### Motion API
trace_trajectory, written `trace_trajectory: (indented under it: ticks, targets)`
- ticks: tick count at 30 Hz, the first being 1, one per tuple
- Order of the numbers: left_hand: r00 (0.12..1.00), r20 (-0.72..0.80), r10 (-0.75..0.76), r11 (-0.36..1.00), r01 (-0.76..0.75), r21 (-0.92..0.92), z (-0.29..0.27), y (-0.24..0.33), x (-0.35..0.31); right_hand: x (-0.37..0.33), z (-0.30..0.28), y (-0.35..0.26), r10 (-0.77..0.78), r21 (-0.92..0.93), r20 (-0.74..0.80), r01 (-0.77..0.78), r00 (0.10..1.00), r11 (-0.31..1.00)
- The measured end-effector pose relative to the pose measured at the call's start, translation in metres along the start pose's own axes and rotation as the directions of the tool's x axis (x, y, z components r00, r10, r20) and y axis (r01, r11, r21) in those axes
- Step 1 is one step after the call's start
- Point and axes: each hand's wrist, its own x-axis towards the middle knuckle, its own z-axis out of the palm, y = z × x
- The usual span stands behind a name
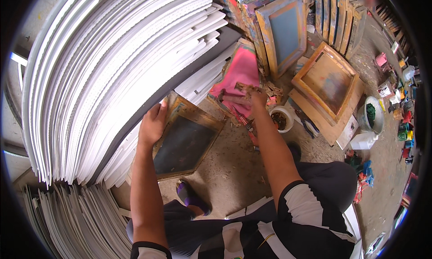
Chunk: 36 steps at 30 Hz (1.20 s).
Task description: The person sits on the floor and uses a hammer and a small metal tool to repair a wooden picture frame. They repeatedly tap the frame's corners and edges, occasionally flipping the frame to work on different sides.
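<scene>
Clamped at the upper left with the left hand (154, 124), curled tight onto the edge of the dark-screened frame (184, 146), up near its top corner! Closed around the wood, not spread. Tilted in that grip, just left of centre, above a foot in a purple-and-dark sock (193, 198). Impossible to make out any contact with the floor (229, 155).

Across to the right hand (258, 98), and bunched almost into a fist, around a brown, crusted piece (245, 87). Too blurred and stained to identify! Held in front of the pink-covered screen (246, 63), near its lower end; impossible to tell touching from hovering. Down below the knuckles, on to a slender, red-stained object (247, 124), hard to name, close beside the right forearm.

Out to the right of that forearm, to a white bucket (288, 118) with dark brown stuff inside, then to dark-handled pliers (308, 125) lying just beyond. Farther up, over to a wooden frame (310, 70) resting on a brown board (357, 90), and behind, to a grey-screened frame (265, 36) propped upright. Back left, to a great leaning stack of white sheets (117, 74), fanned out near the left hand.
</scene>
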Motion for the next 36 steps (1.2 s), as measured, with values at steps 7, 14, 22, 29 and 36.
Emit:
trace_trajectory:
  ticks: [7,14,22,29,36]
  targets:
    - [1.000,-0.020,0.023,0.999,-0.022,0.040,0.002,0.006,0.004,0.061,-0.017,0.007,-0.224,-0.313,-0.385,0.101,0.895,0.944]
    - [1.000,-0.027,0.002,0.996,0.001,0.087,0.000,-0.002,0.006,0.085,-0.033,0.021,-0.259,-0.367,-0.327,0.130,0.909,0.921]
    - [0.998,-0.002,-0.056,0.997,0.056,0.048,-0.005,0.012,0.004,0.095,-0.044,0.023,-0.420,-0.589,-0.464,0.082,0.780,0.804]
    - [0.994,0.044,-0.101,0.995,0.100,0.019,-0.009,0.006,0.010,0.008,0.017,0.027,-0.548,-0.522,-0.051,0.445,0.835,0.727]
    - [1.000,0.013,-0.005,0.983,0.002,0.185,-0.010,0.011,-0.003,-0.177,0.101,0.018,-0.684,-0.133,0.554,0.861,0.475,0.491]
